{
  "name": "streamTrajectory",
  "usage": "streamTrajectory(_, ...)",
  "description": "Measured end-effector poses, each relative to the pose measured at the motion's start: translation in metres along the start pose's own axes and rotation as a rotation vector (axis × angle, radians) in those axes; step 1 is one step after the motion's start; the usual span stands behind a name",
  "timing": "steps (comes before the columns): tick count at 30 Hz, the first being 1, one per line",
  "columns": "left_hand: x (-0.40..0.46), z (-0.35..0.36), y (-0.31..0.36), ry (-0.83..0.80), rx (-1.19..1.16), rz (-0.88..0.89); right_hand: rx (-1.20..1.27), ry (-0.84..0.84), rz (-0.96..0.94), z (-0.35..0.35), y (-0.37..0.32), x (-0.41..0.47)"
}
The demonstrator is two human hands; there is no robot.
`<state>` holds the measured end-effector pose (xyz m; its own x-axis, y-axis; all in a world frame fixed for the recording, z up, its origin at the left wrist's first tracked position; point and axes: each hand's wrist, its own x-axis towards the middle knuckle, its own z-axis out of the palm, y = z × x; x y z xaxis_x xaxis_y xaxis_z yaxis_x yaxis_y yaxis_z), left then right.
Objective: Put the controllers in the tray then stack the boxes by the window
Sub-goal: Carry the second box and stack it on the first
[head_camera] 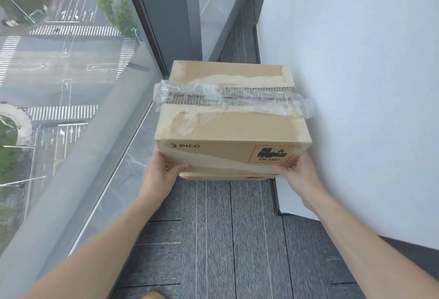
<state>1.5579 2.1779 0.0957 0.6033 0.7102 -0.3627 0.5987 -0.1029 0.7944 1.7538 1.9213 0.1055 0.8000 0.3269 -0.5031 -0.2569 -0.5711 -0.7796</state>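
A brown cardboard box (228,120) marked PICO, with torn clear tape across its top, sits in the narrow gap between the window and the white wall. Under it, the edge of a second cardboard box (225,176) shows just above the carpet. My left hand (161,170) grips the top box at its lower left corner, thumb on the front face. My right hand (297,172) holds its lower right corner beside the UN 3481 label. No controllers or tray are in view.
A floor-to-ceiling window (71,73) with a grey marble sill (133,161) runs along the left. The white wall (368,85) closes in on the right, a grey column (175,13) stands behind the boxes, and grey carpet (225,239) lies below.
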Motion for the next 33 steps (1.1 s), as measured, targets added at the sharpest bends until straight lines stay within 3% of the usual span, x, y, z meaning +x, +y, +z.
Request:
streamTrajectory(6,-0.006,0.02,-0.028,0.004,0.039,-0.086,-0.07,0.028,0.063,0.009,0.038,0.004)
streamTrajectory(16,-0.011,0.037,-0.045,-0.012,-0.048,-0.181,0.057,-0.014,0.095,0.017,0.051,0.014)
streamTrajectory(33,-0.014,0.042,-0.039,-0.004,-0.039,-0.174,0.109,-0.022,0.151,0.018,0.054,0.02)
